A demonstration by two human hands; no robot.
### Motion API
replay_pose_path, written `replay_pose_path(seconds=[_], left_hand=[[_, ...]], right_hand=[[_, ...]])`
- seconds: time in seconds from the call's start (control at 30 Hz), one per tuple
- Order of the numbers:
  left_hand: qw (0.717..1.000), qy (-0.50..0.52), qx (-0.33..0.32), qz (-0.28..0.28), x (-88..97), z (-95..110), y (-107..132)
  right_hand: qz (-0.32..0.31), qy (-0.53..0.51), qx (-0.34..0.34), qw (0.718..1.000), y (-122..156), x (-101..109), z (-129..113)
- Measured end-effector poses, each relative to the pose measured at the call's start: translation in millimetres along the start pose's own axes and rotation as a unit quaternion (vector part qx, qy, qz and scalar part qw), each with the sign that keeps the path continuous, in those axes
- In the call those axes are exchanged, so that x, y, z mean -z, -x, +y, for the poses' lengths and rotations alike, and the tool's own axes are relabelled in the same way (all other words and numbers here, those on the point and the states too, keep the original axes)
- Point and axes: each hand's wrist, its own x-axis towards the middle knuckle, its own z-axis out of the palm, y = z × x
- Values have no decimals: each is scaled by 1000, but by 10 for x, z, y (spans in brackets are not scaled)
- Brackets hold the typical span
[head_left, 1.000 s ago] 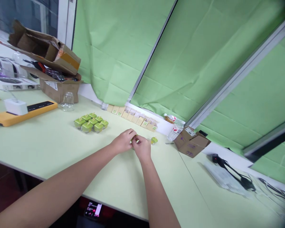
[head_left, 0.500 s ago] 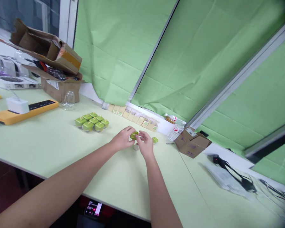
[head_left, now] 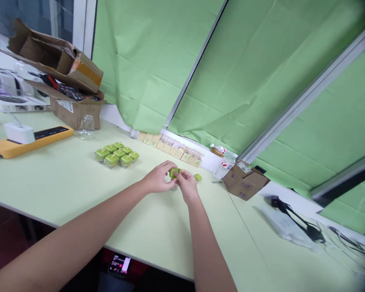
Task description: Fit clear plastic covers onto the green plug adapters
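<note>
Clearly, fingers (head_left: 170, 164): drawn narrow about one small green lid (head_left: 174, 173), with no wide gap between the two hands.
Left hand (head_left: 158, 178): curled in a C, its fingertips at the lid's near-side edge; the farther fingers are hidden.
Right hand (head_left: 188, 186): pinching, thumb laid across the lid, the other fingers bent behind it.
Green lid: between both hands, over the table (head_left: 134, 215), tilted so that its face shows.
Pale piece (head_left: 174, 187): just below the lid, mostly covered by the hands; whether it is held or standing, I cannot tell.
Step in hand: two-handed handling of the lid, by my reading; turning or seating it would both fit this grip.
Next move: calls for a light, steady pinch, with the lid kept square between the hands.
Single green-topped container (head_left: 198, 177): just beyond the right hand, apart from it.
Cluster of green-topped containers (head_left: 119, 153): farther off to the left, packed close together.
Cardboard houses (head_left: 170, 148): in a row along the wall.
</note>
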Motion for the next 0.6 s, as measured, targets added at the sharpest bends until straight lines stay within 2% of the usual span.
replay_pose_path(seconds=[0.07, 0.17, 0.27, 0.4, 0.6], left_hand=[[996, 69, 51, 31, 4, -54, -14], [970, 165, 159, 79, -23, -175, -43], [949, 220, 222, 37, -65, -254, -57], [940, 241, 241, 18, -72, -245, -58], [946, 242, 216, 24, 2, -216, -99]], right_hand=[[-12, -39, -13, 999, 8, 8, -24], [-28, -73, -26, 997, 28, 9, -62], [-38, -78, -28, 996, 41, -6, -75], [-51, -81, -22, 995, 58, -38, -86], [-80, -88, 2, 993, 108, -80, -149]])
